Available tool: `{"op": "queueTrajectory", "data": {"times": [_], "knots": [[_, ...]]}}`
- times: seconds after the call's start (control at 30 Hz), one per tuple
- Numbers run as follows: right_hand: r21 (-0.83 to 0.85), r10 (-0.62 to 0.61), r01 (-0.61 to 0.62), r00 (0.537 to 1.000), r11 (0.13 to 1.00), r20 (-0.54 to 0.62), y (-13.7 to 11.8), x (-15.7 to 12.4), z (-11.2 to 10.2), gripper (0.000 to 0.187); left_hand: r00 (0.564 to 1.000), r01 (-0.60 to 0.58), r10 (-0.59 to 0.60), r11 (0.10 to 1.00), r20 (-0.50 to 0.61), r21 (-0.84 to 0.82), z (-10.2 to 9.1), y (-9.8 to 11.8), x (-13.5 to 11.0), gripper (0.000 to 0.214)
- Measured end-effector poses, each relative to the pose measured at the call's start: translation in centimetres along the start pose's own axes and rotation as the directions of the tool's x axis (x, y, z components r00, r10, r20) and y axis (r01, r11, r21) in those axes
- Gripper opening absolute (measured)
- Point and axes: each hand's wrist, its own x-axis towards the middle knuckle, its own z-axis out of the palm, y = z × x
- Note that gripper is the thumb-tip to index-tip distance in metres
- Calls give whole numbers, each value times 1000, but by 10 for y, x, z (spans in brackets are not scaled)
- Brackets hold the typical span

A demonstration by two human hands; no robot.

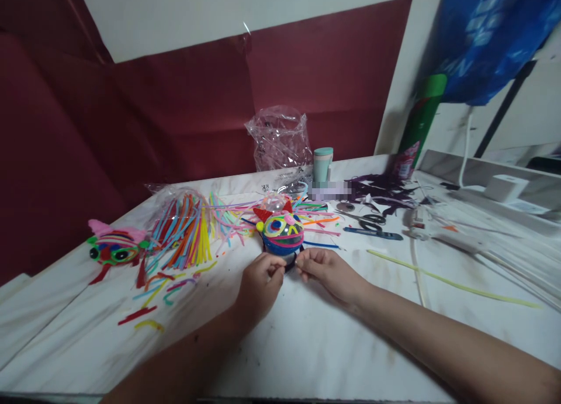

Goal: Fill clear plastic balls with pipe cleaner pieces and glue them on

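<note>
A pink and red toy animal (114,249) lies at the left of the white table (307,339), just beside a bunch of bright fuzzy sticks (184,234) spilling out of a clear wrapper. At the back, a crinkly clear bag (279,138) stands next to a small teal cup (323,164). Black scissors (370,221) lie near what may be a blue pen (372,234), and one long yellow-green stick (451,283) lies on the right.
</note>
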Motion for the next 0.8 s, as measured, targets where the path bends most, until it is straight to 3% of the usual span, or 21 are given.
{"op": "queueTrajectory", "data": {"times": [0.27, 0.57, 0.67, 0.8], "knots": [[26, 85, -87, 994, 996, 74, 2, -4, 4, 32, 973, -225, 223, 974, 50, 22, 2, -1, -3, 11], [-26, 10, -9, 999, 1000, 42, 3, 0, 2, 33, 972, -234, 235, 965, 4, 119, -1, -2, 1, 11], [-94, -83, 84, 996, 992, 7, -13, 3, -2, 27, 982, -184, 186, 973, -6, 143, -7, -4, 5, 15], [-208, -237, 217, 968, 954, -79, -63, -10, -10, 14, 995, -90, 81, 980, 55, 179, -12, -5, 10, 25]]}}
